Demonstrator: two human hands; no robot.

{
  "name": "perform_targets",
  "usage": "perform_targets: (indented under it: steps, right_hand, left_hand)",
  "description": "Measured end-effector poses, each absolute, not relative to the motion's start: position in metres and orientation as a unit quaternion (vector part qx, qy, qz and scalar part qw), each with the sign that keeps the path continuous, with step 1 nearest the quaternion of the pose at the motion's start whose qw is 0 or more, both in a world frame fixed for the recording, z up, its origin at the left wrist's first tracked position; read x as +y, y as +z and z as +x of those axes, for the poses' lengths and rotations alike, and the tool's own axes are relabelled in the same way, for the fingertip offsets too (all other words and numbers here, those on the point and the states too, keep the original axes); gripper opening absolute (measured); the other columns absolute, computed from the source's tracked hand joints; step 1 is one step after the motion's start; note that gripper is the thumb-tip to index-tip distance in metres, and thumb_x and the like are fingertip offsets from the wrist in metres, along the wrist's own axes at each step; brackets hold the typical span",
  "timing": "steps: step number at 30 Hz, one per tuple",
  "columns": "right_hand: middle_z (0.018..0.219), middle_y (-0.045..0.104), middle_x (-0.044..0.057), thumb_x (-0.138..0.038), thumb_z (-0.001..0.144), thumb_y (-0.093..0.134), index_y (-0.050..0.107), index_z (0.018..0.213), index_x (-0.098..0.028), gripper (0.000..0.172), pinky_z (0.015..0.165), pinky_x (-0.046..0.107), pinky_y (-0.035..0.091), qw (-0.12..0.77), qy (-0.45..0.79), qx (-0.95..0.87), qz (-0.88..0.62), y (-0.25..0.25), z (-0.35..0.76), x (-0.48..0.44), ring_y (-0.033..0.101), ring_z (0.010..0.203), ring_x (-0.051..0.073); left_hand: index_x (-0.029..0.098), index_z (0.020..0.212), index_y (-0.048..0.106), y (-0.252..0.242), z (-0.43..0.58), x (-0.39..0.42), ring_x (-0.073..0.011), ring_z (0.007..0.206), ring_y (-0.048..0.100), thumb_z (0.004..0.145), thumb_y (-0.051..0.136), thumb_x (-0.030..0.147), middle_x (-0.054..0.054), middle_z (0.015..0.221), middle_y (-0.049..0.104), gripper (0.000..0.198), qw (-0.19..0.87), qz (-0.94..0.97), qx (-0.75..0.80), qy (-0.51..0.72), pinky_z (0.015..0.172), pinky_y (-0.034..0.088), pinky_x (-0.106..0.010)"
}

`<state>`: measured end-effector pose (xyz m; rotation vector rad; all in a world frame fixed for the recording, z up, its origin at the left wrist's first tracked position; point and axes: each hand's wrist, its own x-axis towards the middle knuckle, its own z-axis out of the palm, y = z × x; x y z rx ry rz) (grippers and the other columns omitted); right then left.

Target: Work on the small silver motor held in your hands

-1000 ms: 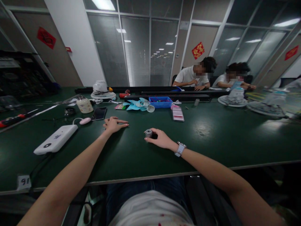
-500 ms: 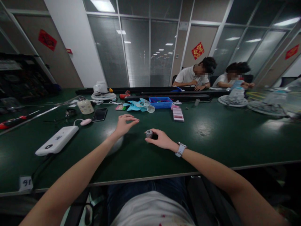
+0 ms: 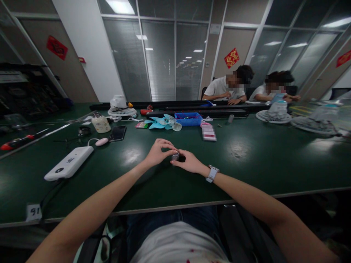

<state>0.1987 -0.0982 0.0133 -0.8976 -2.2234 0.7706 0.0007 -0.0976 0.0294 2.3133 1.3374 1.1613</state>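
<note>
A small grey metal cylinder stands upright on the green table in front of me. My right hand holds it from the right, thumb on the near side and fingers on the far side. My left hand is at the cylinder's top from the left, thumb and fingertips pinched together over the rim. Whatever may be between those left fingertips is too small to make out. The left fingers partly cover the cylinder's top face.
Beyond my hands lie light blue fan blades, a blue bin and a phone. A white power bank and a cream bottle are on the left. Two people sit across the table, near fan parts.
My left hand has moved right, from above the table to the top of the cylinder. My right hand keeps its hold on the cylinder in nearly the same place.
</note>
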Motion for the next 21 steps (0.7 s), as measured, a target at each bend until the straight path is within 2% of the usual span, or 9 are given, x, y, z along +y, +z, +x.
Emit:
perform_targets:
  steps: [9, 21]
  right_hand:
    - [0.099, 0.067, 0.008, -0.035, 0.08, 0.07, 0.061, 0.114, -0.013, 0.041, 0.076, 0.032, 0.047, 0.315, 0.29, -0.843, -0.325, 0.0088, 0.1975, -0.0955, 0.061, 0.086, 0.02]
    - [0.099, 0.067, 0.006, -0.033, 0.081, 0.07, 0.063, 0.11, -0.015, 0.035, 0.078, 0.032, 0.047, 0.315, 0.303, -0.84, -0.321, 0.0112, 0.1985, -0.0969, 0.061, 0.087, 0.019]
  left_hand:
    - [0.026, 0.083, 0.078, 0.0316, 0.0092, -0.1004, -0.0243, 0.103, 0.056, 0.079, 0.072, 0.035, -0.004, 0.092, 0.072, 0.012, 0.133, 0.783, 0.441, 0.418, 0.094, 0.043, -0.04]
    - [0.026, 0.084, 0.078, 0.0296, 0.0056, -0.1008, -0.0252, 0.104, 0.058, 0.077, 0.072, 0.041, -0.004, 0.093, 0.074, 0.017, 0.14, 0.788, 0.441, 0.406, 0.094, 0.042, -0.041]
